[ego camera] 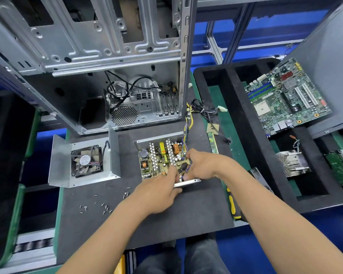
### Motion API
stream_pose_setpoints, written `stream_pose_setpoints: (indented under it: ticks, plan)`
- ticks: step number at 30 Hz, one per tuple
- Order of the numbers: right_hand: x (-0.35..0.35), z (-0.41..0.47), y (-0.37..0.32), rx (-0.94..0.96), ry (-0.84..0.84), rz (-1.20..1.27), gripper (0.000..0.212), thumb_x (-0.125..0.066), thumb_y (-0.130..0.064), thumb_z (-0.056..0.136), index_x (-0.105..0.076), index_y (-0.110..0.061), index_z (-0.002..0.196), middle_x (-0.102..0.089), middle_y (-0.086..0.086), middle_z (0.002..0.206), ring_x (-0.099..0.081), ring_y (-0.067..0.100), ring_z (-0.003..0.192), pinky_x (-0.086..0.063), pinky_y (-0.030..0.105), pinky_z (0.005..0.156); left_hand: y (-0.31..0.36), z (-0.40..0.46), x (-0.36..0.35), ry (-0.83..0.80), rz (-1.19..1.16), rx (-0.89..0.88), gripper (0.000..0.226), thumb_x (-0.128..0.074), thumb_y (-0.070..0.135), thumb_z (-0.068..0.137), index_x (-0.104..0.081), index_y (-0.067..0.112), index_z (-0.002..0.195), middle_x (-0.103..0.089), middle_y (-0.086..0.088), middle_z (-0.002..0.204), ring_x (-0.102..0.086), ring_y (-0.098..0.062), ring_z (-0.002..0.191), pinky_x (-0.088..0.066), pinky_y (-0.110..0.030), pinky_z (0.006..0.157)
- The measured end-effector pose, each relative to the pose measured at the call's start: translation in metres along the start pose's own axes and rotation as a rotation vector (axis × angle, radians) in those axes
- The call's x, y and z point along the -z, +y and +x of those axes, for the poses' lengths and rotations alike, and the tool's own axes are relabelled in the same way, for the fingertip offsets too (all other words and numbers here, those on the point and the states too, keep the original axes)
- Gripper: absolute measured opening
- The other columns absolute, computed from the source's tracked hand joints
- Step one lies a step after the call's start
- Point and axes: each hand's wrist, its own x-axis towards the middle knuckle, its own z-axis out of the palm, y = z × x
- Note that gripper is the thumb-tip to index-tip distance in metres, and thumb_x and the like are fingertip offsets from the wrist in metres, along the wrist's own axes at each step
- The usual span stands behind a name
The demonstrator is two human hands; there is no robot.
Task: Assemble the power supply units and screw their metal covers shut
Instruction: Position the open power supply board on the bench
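Fingers [171, 173] on open, coverless power supply [162, 157]

Both hands [178, 175] rest on the open power supply [162, 157]. Its fan cover [83, 161] lies left, loose screws [103, 204] near-left, computer case [107, 66] behind, motherboard [287, 97] far right.

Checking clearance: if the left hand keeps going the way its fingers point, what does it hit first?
Likely the circuit board in the open power supply: the left hand already grips the case's near edge, fingers pointing up-right over it. Depth unclear.
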Motion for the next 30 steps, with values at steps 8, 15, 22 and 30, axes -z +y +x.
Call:
stream_pose_setpoints:
  ticks: [8,15,22,30]
  plan:
    - [-0.003,-0.004,0.007,0.031,0.002,0.098,0.086,-0.078,-0.038,0.083,-0.026,-0.017,0.148,-0.059,0.007,0.132,-0.055,0.027,0.12,-0.042,0.042,0.105,-0.001,0.003,0.001,-0.05,-0.021,-0.003,0.024,-0.047,0.044,0.099,-0.026,0.033,0.097,-0.053,0.006,0.084,-0.052,-0.027,0.079,-0.038,-0.038,0.067]
    - [-0.007,-0.006,0.024,0.089,-0.051,0.458,0.072,-0.08,-0.016,0.083,-0.036,-0.019,0.14,-0.073,0.005,0.092,-0.064,0.006,0.069,-0.052,0.018,0.064,-0.004,-0.009,0.006,0.152,-0.212,-0.011,0.054,-0.067,0.075,0.069,-0.049,0.036,0.102,-0.06,0.016,0.087,-0.056,-0.007,0.083,-0.049,-0.03,0.076]
    - [0.002,0.018,0.03,0.07,0.43,0.602,0.045,-0.074,-0.051,0.083,-0.057,-0.027,0.117,-0.067,-0.007,0.095,-0.062,0.003,0.086,-0.042,0.019,0.067,-0.032,-0.009,0.026,0.793,-0.157,-0.084,0.077,-0.085,0.053,0.065,-0.054,0.016,0.125,-0.054,0.0,0.128,-0.046,-0.018,0.117,-0.037,-0.027,0.103]
    - [0.004,0.047,0.01,0.216,0.292,1.23,0.025,-0.054,-0.019,0.1,-0.061,-0.019,0.124,-0.066,-0.004,0.115,-0.058,0.009,0.1,-0.038,0.027,0.084,-0.053,0.021,0.027,0.496,0.081,-0.01,0.143,-0.084,0.068,0.053,0.007,0.026,0.156,-0.014,-0.005,0.159,-0.011,-0.028,0.145,-0.017,-0.044,0.121]
